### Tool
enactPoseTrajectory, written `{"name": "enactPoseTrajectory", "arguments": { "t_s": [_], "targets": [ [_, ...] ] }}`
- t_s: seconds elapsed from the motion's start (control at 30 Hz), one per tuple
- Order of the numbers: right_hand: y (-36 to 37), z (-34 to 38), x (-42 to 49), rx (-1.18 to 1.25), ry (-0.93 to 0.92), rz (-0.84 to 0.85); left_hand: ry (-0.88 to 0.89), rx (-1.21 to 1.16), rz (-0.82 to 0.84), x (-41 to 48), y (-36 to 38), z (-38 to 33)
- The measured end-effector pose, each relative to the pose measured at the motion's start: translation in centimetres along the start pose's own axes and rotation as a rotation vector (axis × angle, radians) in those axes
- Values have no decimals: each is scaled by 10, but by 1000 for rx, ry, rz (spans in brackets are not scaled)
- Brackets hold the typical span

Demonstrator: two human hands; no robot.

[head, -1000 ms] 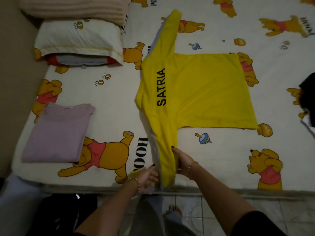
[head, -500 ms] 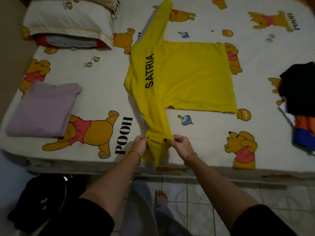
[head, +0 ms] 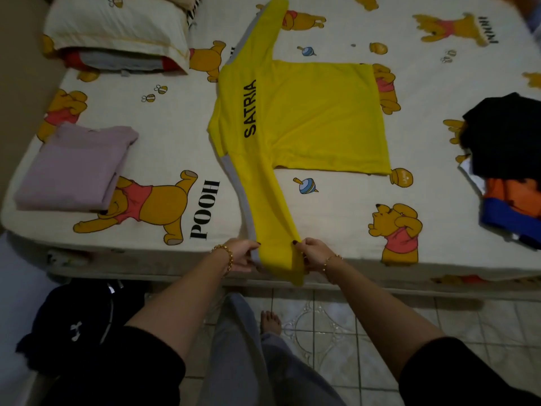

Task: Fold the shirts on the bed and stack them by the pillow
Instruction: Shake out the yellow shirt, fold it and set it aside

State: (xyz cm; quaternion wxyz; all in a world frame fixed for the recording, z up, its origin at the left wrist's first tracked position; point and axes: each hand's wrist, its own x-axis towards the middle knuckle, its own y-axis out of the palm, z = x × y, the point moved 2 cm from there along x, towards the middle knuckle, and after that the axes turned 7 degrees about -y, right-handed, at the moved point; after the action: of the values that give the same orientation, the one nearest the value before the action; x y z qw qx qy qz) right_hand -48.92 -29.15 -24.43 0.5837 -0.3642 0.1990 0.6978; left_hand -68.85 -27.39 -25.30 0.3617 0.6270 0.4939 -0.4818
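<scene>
Head view: the left hand (head: 241,256) and right hand (head: 311,254) are each pinching an edge of the near sleeve of the yellow shirt (head: 304,118), which is lying flat across the bed (head: 336,218). A folded purple shirt (head: 73,168) is resting below the pillow (head: 117,24).

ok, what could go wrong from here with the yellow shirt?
1. The left hand and right hand pinch the near sleeve at the bed edge, its end hanging over. A tug could drag the flat yellow shirt askew.
2. The far sleeve lies spread toward the pillow, so the fold may come out lopsided.
</scene>
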Motion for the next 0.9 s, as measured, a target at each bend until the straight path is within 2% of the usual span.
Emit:
{"name": "enactPoseTrajectory", "arguments": {
  "t_s": [0.1, 0.2, 0.27, 0.43, 0.6, 0.7, 0.9],
  "targets": [
    [-3, -13, 2, -117, -37, -27, 18, -8, -35, -3, 5, 13],
    [-9, -21, -2, -269, -33, -97, 16, 243, -107, -4, 5, 26],
    [-16, -19, -4, -328, -17, -179, 54, 298, -141, -3, 2, 30],
    [-23, 12, 17, -218, -95, -237, 262, 88, -264, -9, -20, -1],
    [-13, 82, 46, -198, -233, -230, 432, -57, -398, -17, -51, -63],
    [-3, 125, 70, -179, -303, -220, 489, -111, -475, -14, -77, -105],
    [10, 216, 139, -112, -338, -242, 526, -145, -522, 4, -139, -190]
  ]
}}
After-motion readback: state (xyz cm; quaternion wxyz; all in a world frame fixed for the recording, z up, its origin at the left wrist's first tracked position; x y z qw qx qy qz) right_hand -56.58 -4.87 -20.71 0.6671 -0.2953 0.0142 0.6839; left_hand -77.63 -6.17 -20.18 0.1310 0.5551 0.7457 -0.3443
